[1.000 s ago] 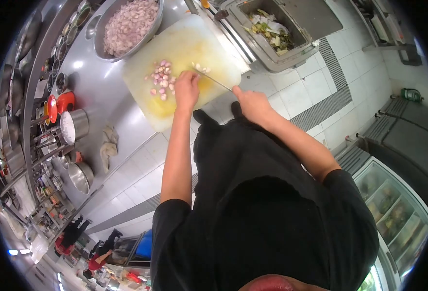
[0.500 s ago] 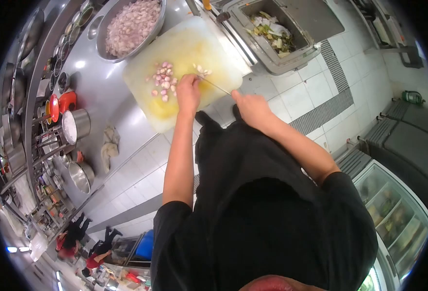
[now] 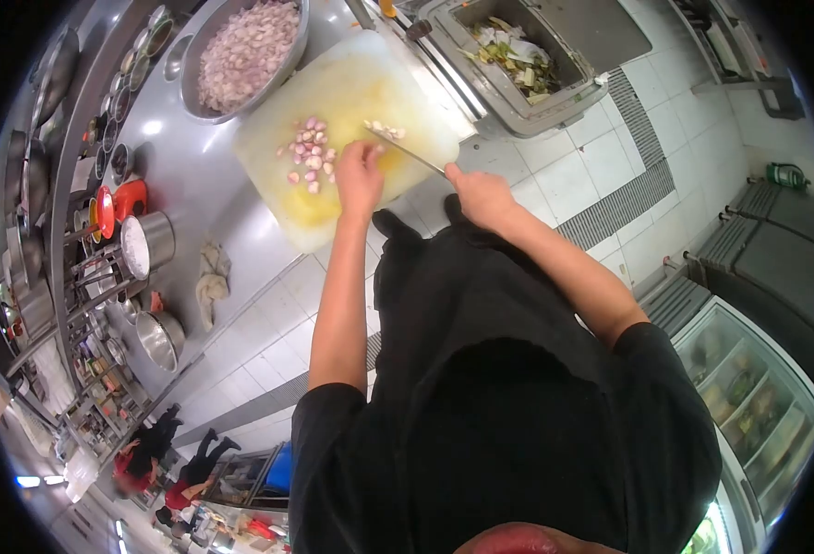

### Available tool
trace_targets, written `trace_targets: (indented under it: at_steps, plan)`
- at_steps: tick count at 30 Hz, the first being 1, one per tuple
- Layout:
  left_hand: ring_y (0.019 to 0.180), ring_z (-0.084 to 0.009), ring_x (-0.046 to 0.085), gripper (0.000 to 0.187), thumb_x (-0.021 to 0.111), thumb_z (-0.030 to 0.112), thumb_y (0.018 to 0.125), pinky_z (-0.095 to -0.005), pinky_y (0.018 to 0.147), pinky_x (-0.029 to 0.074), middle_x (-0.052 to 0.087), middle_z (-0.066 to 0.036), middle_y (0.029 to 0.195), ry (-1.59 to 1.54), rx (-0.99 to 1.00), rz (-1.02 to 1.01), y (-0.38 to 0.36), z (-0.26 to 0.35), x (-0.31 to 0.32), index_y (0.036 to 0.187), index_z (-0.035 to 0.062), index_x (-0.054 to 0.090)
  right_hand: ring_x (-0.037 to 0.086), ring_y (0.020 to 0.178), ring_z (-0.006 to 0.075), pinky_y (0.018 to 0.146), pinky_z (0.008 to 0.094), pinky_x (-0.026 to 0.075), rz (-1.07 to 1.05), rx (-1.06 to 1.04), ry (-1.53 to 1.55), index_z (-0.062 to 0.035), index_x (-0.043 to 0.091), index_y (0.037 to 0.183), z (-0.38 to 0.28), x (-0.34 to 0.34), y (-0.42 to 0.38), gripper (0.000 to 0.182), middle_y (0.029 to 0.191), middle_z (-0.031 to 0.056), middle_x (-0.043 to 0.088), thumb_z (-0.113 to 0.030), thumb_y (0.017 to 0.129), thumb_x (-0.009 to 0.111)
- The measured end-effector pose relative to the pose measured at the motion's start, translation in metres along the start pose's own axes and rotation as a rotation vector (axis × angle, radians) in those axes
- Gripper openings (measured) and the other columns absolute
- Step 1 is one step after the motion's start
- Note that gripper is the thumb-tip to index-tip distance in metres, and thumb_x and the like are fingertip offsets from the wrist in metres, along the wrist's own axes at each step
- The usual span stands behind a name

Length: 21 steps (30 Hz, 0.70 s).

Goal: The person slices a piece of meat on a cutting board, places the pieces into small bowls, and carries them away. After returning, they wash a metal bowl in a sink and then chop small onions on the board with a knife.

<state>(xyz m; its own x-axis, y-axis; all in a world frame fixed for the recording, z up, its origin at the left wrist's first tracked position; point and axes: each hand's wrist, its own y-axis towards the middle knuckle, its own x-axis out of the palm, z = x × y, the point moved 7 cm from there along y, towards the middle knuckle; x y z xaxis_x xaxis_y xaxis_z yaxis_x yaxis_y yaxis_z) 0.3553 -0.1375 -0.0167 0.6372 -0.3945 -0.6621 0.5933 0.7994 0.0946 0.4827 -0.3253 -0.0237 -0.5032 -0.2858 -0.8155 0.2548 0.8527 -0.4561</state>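
A knife (image 3: 409, 153) is gripped by its handle in my right hand (image 3: 482, 198), at the near right edge of the cutting board (image 3: 273, 138). Its blade reaches over the board, the tip beside a few pale cut shallot pieces (image 3: 387, 131). My left hand (image 3: 361, 180) rests low over the board, just left of the blade, with the fingers curled together. What those fingertips hold, if anything, is hidden. Several whole peeled shallots (image 3: 310, 148), pink and white, lie in a loose group left of that hand.
A large metal bowl (image 3: 303, 46) full of shallots (image 3: 248, 55) stands behind the board. Beyond the counter's right edge is a grey bin (image 3: 554, 109) with scraps. A cloth (image 3: 211, 282), a pot (image 3: 153, 242) and a metal bowl (image 3: 159, 340) sit leftward. Two people are at lower left.
The knife has moved away from my left fingertips toward the cut pieces, and its blade now shows broader. My right hand has shifted slightly right; my left hand has hardly moved.
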Motion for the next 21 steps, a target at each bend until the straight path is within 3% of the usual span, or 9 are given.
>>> trace_targets:
  at_steps: [1,3,13,21]
  plan:
    - [0.087,-0.0336,0.07,0.009,0.066,-0.001,0.09,-0.0409,0.077,0.055,0.07,-0.018,0.099,0.001,0.0,-0.004,0.001,-0.002,-0.001,0.099,0.0002,0.068,0.074,0.084,0.038,0.067,0.0499,0.057,-0.011,0.009,0.007,-0.0097,0.047,0.127,0.0,0.001,-0.001,0.04,0.089,0.0166,0.073,-0.001,0.089,0.057]
    - [0.092,-0.0355,0.068,0.014,0.064,-0.004,0.089,-0.0411,0.081,0.054,0.07,-0.017,0.099,0.05,0.345,0.01,-0.002,0.015,-0.007,0.101,0.0015,0.068,0.074,0.084,0.0371,0.067,0.0494,0.057,0.014,0.002,0.017,-0.01,0.048,0.126,-0.001,0.002,-0.003,0.04,0.088,0.016,0.074,-0.001,0.088,0.057]
    - [0.091,-0.0366,0.067,0.009,0.064,-0.002,0.09,-0.0427,0.079,0.053,0.069,-0.018,0.097,0.08,0.265,-0.098,0.0,0.009,0.008,0.098,0.0005,0.067,0.074,0.073,0.0332,0.058,0.0457,0.056,0.103,-0.063,-0.086,-0.0068,0.048,0.12,-0.015,-0.015,-0.016,0.04,0.078,0.0123,0.072,-0.002,0.083,0.064]
    - [0.089,-0.0376,0.067,0.008,0.064,0.0,0.09,-0.0438,0.078,0.053,0.069,-0.018,0.096,0.074,0.268,-0.038,0.002,0.019,0.007,0.098,0.0001,0.067,0.074,0.078,0.0364,0.063,0.0478,0.057,0.029,-0.043,-0.034,-0.0069,0.047,0.121,-0.005,-0.007,-0.005,0.039,0.085,0.0148,0.072,-0.002,0.085,0.062]
